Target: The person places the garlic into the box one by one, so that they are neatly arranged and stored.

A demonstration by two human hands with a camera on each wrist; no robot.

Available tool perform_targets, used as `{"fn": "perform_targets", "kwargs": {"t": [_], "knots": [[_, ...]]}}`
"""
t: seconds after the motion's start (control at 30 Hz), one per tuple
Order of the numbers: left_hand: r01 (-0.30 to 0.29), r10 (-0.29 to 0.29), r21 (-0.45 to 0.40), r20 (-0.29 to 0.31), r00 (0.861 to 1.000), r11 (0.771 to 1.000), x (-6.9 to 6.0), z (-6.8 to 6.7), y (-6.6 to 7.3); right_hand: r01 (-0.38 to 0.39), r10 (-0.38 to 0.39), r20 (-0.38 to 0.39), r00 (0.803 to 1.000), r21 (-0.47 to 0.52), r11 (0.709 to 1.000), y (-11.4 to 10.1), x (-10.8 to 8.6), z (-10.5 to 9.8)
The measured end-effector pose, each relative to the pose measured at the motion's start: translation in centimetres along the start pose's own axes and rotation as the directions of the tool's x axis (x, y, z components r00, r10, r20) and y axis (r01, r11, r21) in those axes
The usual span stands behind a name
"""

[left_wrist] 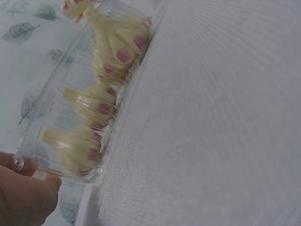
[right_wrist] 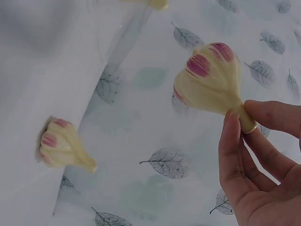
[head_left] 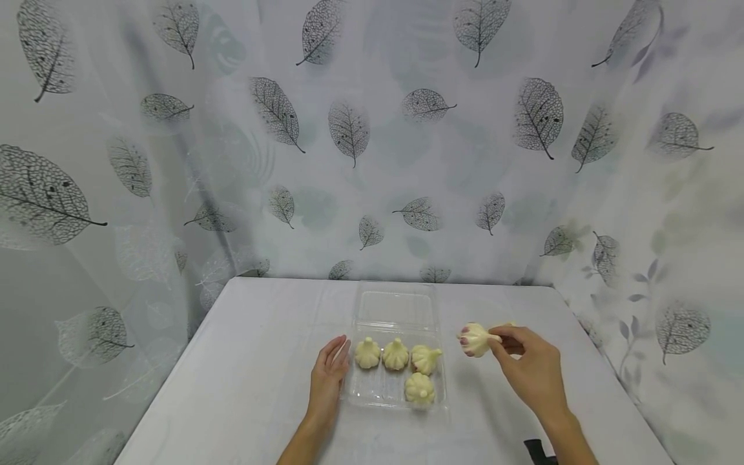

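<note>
A clear hinged box (head_left: 383, 395) lies with its lid (head_left: 395, 309) folded back. It holds several garlic bulbs, three (head_left: 367, 354) in a row and one (head_left: 420, 388) in front at right. My left hand (head_left: 329, 381) touches the box's left side with extended fingers; the left wrist view shows its fingertips (left_wrist: 52, 180) at the box's corner. To the right of the box, my right hand (head_left: 535, 371) pinches a garlic bulb (head_left: 475, 340) by its stem, purple-marked end pointing left. In the right wrist view that bulb (right_wrist: 209, 80) hangs between thumb and fingers.
Another garlic bulb (right_wrist: 66, 143) lies on the white table (head_left: 256, 361), mostly hidden behind my right hand in the head view. A black object (head_left: 540, 452) is at the bottom beside my right forearm. Leaf-patterned curtains (head_left: 372, 161) surround the table's back and sides.
</note>
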State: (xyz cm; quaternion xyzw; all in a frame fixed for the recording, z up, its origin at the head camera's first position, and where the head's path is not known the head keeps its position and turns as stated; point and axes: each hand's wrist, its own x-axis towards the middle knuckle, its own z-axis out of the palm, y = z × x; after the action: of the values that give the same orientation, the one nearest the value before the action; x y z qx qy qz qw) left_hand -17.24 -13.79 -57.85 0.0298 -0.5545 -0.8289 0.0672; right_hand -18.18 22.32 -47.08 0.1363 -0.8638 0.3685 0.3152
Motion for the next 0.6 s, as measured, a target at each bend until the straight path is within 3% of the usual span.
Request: {"fn": "perform_targets", "kwargs": {"t": [0.6], "knots": [[-0.015,0.015,-0.017,0.017,1.0,1.0,0.1,-0.2,-0.3,0.017,-0.018,0.057,0.998,0.023,1.0,-1.8,-0.2,1.3]]}}
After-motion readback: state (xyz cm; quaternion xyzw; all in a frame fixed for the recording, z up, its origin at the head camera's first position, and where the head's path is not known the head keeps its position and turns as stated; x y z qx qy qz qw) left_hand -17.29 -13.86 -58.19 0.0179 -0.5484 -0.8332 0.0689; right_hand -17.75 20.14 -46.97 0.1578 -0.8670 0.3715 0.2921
